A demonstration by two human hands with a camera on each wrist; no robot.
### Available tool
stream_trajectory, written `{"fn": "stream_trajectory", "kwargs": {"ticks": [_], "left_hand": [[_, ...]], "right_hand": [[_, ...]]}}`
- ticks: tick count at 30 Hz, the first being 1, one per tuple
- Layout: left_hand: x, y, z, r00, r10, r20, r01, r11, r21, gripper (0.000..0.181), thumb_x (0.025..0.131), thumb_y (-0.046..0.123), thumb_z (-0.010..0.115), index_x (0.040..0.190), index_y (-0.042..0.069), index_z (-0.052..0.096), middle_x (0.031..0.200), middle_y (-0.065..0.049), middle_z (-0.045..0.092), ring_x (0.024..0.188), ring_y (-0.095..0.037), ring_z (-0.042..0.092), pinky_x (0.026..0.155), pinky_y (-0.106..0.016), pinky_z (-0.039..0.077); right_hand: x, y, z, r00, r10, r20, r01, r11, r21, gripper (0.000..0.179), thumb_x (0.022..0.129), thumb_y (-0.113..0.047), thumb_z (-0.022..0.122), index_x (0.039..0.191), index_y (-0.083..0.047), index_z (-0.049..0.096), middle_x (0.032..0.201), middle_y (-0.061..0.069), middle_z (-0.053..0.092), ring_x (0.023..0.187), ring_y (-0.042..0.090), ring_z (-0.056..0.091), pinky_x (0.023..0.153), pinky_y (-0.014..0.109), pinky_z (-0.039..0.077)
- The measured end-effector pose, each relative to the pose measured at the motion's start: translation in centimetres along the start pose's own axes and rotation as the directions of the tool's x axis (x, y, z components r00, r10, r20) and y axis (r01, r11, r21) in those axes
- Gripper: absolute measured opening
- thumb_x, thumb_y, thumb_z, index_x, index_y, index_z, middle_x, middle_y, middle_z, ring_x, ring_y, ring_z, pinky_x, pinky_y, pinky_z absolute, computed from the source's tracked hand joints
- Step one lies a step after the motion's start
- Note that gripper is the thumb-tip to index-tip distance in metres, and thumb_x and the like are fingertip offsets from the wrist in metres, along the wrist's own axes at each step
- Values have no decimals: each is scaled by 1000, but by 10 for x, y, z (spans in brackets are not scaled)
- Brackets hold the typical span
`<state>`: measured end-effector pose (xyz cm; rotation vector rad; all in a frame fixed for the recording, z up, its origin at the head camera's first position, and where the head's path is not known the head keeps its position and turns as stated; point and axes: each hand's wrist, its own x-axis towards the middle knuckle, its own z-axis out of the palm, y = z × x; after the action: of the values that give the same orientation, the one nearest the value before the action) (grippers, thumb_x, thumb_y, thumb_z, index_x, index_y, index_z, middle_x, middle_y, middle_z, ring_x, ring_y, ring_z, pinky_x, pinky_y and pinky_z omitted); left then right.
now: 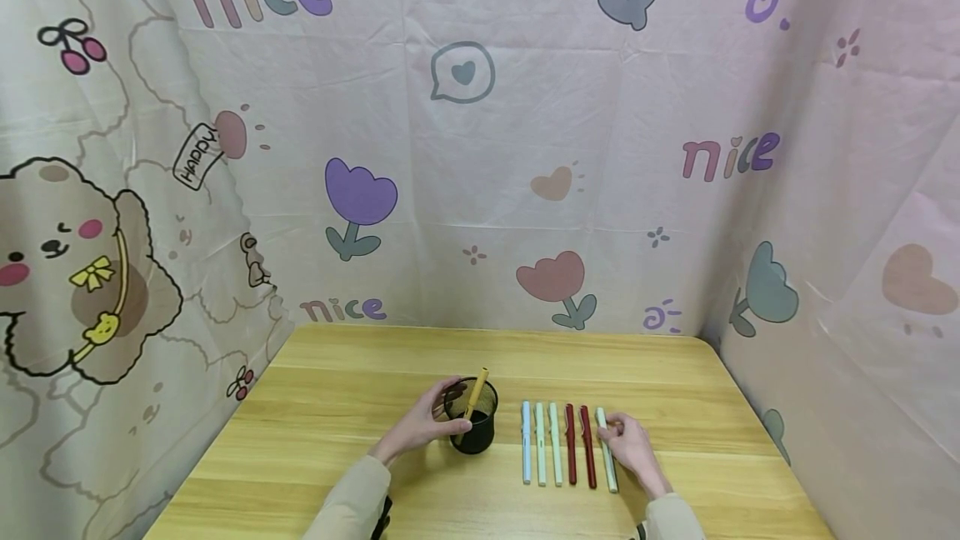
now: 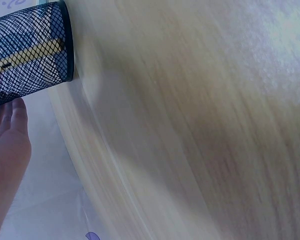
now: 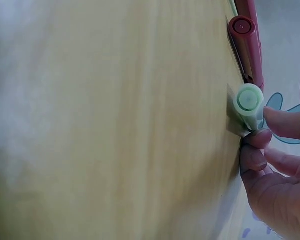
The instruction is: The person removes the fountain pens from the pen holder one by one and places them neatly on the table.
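A black mesh pen holder (image 1: 476, 440) stands on the table, with a single yellow pen (image 1: 477, 390) leaning inside it. My left hand (image 1: 423, 427) grips the holder from its left side, thumb toward the front and fingers behind. In the left wrist view the fingers (image 2: 19, 117) lie against the mesh. To the right, my right hand (image 1: 632, 444) pinches a light green pen (image 3: 249, 102) at the right end of a row. Beside that pen lie two dark red pens (image 1: 588, 447), then two mint green pens (image 1: 554, 444) and a light blue pen (image 1: 527, 442).
The wood-grain table (image 1: 345, 382) has its back edge against a hanging cloth (image 1: 465, 190) printed with flowers and words. More printed cloth (image 1: 202, 265) closes off the left side, and another sheet (image 1: 847, 357) the right.
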<state>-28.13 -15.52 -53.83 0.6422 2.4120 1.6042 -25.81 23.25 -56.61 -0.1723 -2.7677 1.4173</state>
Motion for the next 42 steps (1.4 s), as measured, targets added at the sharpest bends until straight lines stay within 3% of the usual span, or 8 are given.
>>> {"fn": "stream_trajectory", "kwargs": {"ticks": [6, 11, 17, 24, 31, 38, 42], "left_hand": [[0, 0, 0, 1000, 3, 10, -3, 1000, -4, 86, 90, 28, 77, 157, 5, 28, 160, -20, 38, 147, -46, 35, 121, -62, 32], [-1, 0, -1, 1000, 3, 10, -3, 1000, -9, 85, 90, 27, 77, 157, 7, 29, 160, -20, 38, 147, -46, 35, 120, -62, 32], [0, 0, -1, 1000, 4, 14, -4, 1000, 1, 85, 90, 28, 77, 157, 7, 29, 159, -20, 39, 147, -46, 35, 121, -62, 32], [-1, 1, -1, 1000, -4, 12, 4, 1000, -3, 85, 90, 27, 77, 157, 6, 29, 160, -20, 37, 147, -47, 34, 121, -62, 32], [0, 1, 0, 1000, -1, 23, 1, 999, -36, 86, 91, 27, 76, 157, 2, 26, 160, -23, 36, 146, -48, 35, 120, -63, 31], [-1, 2, 1, 1000, 10, 24, -9, 998, -58, 85, 91, 26, 76, 156, 3, 27, 160, -25, 34, 147, -48, 34, 121, -62, 30], [-2, 3, 0, 1000, 15, 17, -14, 998, -58, 84, 91, 26, 76, 156, 3, 27, 159, -25, 35, 147, -48, 34, 121, -62, 30]], "right_hand": [[-2, -1, 0, 1000, -3, -3, 3, 1000, 27, 39, 94, -8, 63, 126, 14, 56, 84, 12, 62, 73, 18, 56, 60, 26, 47], [-2, -12, 3, 998, -44, -52, 48, 996, 70, 40, 95, -7, 63, 130, 11, 55, 86, 9, 61, 70, 12, 54, 56, 20, 47], [-2, -48, 19, 982, -168, -80, 178, 975, 133, 37, 93, -3, 65, 128, 7, 60, 90, 12, 63, 70, 9, 55, 55, 19, 49], [4, -95, 54, 949, -314, -9, 310, 929, 203, 33, 93, -10, 70, 123, 3, 64, 92, 10, 63, 73, 11, 59, 59, 18, 52], [16, -135, 88, 927, -373, 38, 369, 926, 82, 43, 93, -33, 72, 119, 0, 66, 93, 11, 60, 76, 12, 52, 60, 20, 44], [22, -150, 104, 944, -325, 55, 326, 945, -5, 44, 89, -43, 75, 109, -4, 68, 93, 12, 58, 80, 18, 46, 63, 25, 36], [24, -153, 110, 941, -337, 37, 338, 941, -25, 39, 87, -40, 78, 99, -4, 68, 89, 11, 57, 77, 16, 44, 62, 24, 34]]}}
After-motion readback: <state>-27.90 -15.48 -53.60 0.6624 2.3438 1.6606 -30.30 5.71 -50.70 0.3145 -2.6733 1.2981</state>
